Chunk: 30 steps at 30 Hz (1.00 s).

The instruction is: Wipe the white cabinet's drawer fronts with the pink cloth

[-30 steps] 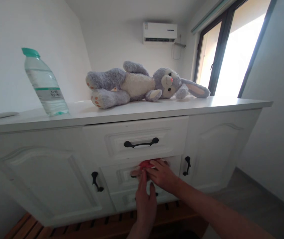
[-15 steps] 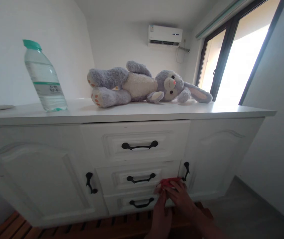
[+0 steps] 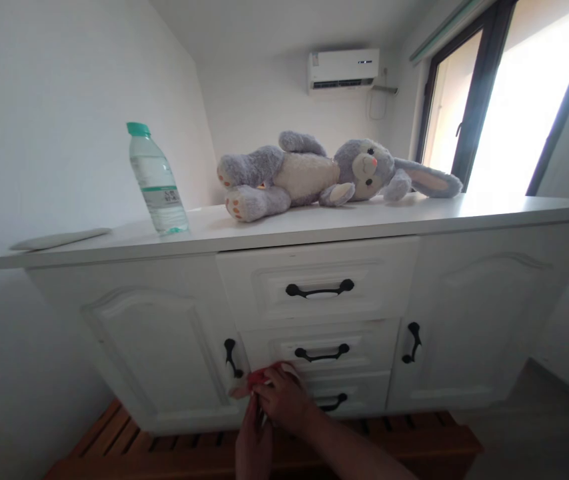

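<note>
Right now your right hand and left hand meet low in front of the white cabinet, just left of its bottom drawer handle and below the left door's handle. Your right fingers are curled closed around a small red object, which shows only as a patch at your fingertips; what it is cannot be told. Your left fingers reach up to touch the same red thing, though whether they grip it is unclear. Above them sit the middle drawer handle and the top drawer handle. On the cabinet's counter a grey plush rabbit lies on its back, with a water bottle standing upright to its left.
</note>
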Each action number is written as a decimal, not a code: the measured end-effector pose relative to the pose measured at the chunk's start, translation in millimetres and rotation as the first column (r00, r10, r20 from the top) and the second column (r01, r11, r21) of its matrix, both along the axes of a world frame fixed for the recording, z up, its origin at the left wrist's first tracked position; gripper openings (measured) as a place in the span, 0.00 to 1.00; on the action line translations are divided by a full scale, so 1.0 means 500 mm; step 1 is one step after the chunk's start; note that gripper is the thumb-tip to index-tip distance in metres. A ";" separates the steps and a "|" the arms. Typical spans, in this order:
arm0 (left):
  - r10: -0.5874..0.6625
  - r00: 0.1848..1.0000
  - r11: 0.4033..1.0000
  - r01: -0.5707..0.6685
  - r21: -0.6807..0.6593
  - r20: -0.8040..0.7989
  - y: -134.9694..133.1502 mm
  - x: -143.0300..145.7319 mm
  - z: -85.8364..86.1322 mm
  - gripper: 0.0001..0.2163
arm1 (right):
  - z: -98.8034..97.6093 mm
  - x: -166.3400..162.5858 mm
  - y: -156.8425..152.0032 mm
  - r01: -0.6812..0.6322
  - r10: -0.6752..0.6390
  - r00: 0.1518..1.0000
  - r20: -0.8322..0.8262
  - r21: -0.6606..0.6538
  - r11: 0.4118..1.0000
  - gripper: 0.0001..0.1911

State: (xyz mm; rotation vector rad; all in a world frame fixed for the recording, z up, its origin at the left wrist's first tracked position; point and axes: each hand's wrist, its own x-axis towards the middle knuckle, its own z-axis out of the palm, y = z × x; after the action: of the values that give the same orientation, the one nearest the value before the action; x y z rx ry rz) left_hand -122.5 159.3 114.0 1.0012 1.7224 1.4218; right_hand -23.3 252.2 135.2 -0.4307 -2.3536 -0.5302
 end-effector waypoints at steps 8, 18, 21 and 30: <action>0.187 0.878 0.900 0.027 0.435 -0.440 -0.008 0.013 0.191 0.27 | 0.234 0.026 -0.030 0.171 -0.171 0.982 -0.086 0.001 0.985 0.14; -0.089 0.739 0.869 0.385 0.310 -0.668 0.080 0.185 0.193 0.31 | 0.217 0.230 -0.031 0.387 -0.383 0.922 0.057 -0.104 0.916 0.19; -0.291 0.628 0.760 0.610 0.224 -0.722 0.097 0.266 0.246 0.30 | 0.223 0.342 -0.031 0.406 -0.404 0.914 0.042 -0.150 0.902 0.19; -0.590 0.344 0.588 0.803 -0.097 -0.730 0.096 0.367 0.157 0.38 | 0.039 0.473 -0.024 0.372 -0.389 0.912 -0.130 -0.134 0.918 0.21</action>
State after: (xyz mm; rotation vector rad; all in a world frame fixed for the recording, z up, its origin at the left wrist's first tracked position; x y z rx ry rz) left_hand 61.0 207.2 192.3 2.3677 1.1686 0.6767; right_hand 213.3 240.3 154.7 -0.9609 -2.1604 -0.5272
